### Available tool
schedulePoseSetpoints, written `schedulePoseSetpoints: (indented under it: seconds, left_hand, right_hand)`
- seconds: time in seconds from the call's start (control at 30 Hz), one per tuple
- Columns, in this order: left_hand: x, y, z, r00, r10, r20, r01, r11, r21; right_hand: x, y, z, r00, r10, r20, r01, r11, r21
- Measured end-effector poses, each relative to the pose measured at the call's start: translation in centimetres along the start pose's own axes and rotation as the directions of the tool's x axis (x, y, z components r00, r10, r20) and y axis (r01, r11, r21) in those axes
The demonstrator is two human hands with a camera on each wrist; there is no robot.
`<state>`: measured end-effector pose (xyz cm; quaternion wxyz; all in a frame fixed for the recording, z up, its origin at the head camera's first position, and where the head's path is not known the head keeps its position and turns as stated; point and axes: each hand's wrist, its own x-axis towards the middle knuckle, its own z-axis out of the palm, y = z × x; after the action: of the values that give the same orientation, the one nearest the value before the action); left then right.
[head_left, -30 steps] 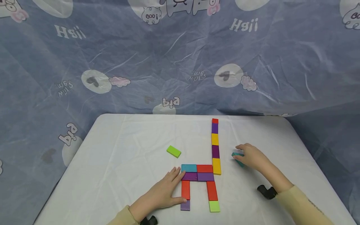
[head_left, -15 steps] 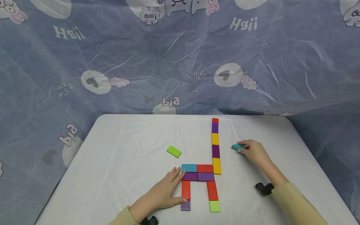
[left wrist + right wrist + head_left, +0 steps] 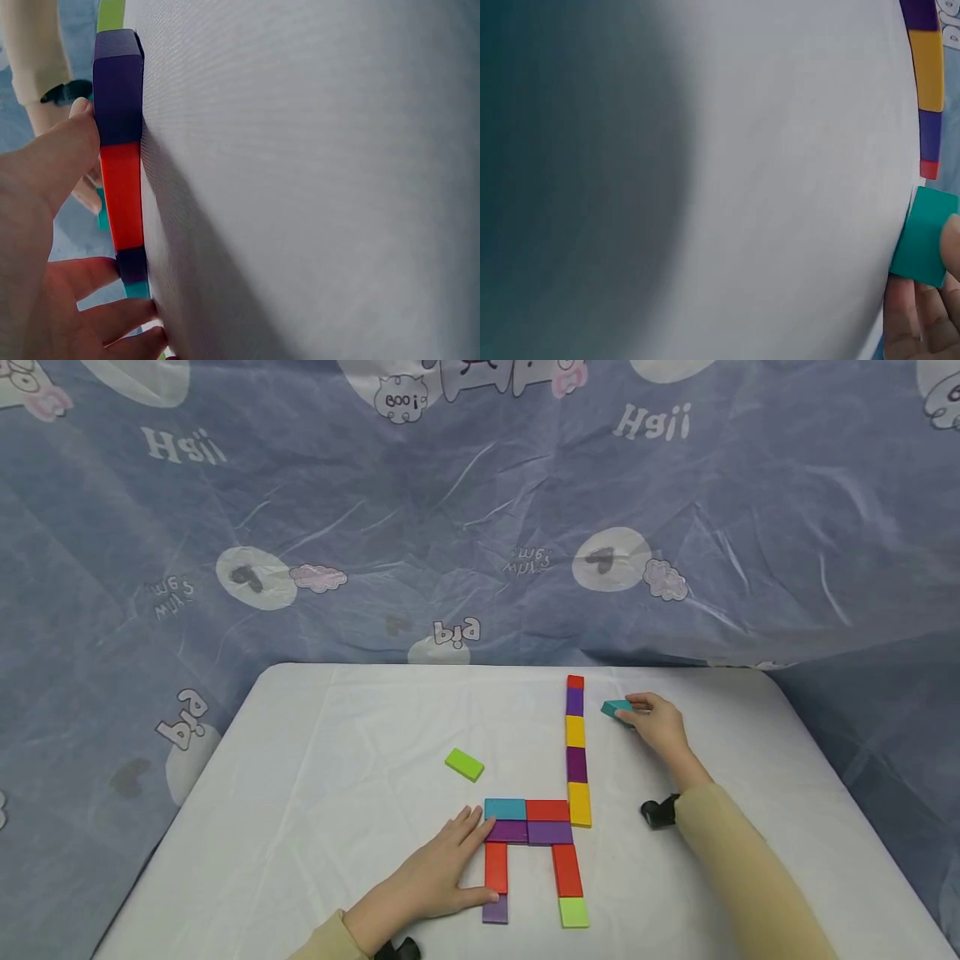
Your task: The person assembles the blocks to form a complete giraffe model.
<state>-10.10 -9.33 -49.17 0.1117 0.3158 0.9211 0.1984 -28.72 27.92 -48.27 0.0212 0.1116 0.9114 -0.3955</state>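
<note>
My right hand (image 3: 657, 724) pinches a teal block (image 3: 617, 707) between thumb and fingers, to the right of the upper end of a column of blocks. That column runs from a yellow block (image 3: 580, 804) up through purple and yellow ones to a small red block (image 3: 575, 681) at the far end. My left hand (image 3: 438, 868) lies with fingers extended against the left side of the block figure, touching a purple block (image 3: 507, 832) and the lower left leg, a red block (image 3: 496, 867) above a purple one. In the right wrist view the teal block (image 3: 926, 236) shows its broad face.
A loose lime green block (image 3: 464, 765) lies on the white table (image 3: 337, 760), left of the column. The right leg is a red block (image 3: 567, 870) above a light green block (image 3: 573, 912). A blue patterned curtain (image 3: 450, 510) hangs behind the table's far edge.
My right hand has picked the teal block up from beside the column and carried it away from me, toward the column's far end. My left hand has stayed in place.
</note>
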Motion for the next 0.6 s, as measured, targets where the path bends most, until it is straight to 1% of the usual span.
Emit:
schedulePoseSetpoints:
  seconds: [0.13,0.2,0.23,0.3,0.37,0.53,0.6]
  left_hand:
    - [-0.1,0.1,0.0,1.000,0.006,-0.012,-0.006,1.000,0.005]
    - [-0.1,0.1,-0.1,1.000,0.000,-0.005,0.000,1.000,0.004]
    - [-0.1,0.1,-0.1,1.000,-0.005,-0.001,0.005,1.000,0.002]
    - [-0.1,0.1,-0.1,1.000,-0.012,0.006,0.012,1.000,0.000]
    - [-0.1,0.1,0.0,1.000,-0.016,0.010,0.016,1.000,-0.003]
    - [-0.1,0.1,0.0,1.000,-0.020,0.012,0.020,1.000,0.001]
    - [0.0,0.1,0.0,1.000,-0.023,0.013,0.023,1.000,0.001]
  right_hand:
    - [0.8,-0.3,0.8,0.997,0.071,-0.033,-0.066,0.988,0.137]
    - [1.1,-0.5,1.0,0.993,0.108,-0.052,-0.096,0.978,0.187]
    - [1.1,-0.6,1.1,0.991,0.118,-0.067,-0.103,0.975,0.196]
    - [1.1,-0.8,1.2,0.987,0.134,-0.091,-0.114,0.973,0.203]
    - [1.0,-0.9,1.2,0.986,0.129,-0.108,-0.107,0.975,0.193]
    - [0.7,-1.3,1.4,0.987,0.087,-0.138,-0.067,0.988,0.138]
    - [0.7,-1.4,1.6,0.985,0.084,-0.153,-0.067,0.991,0.116]
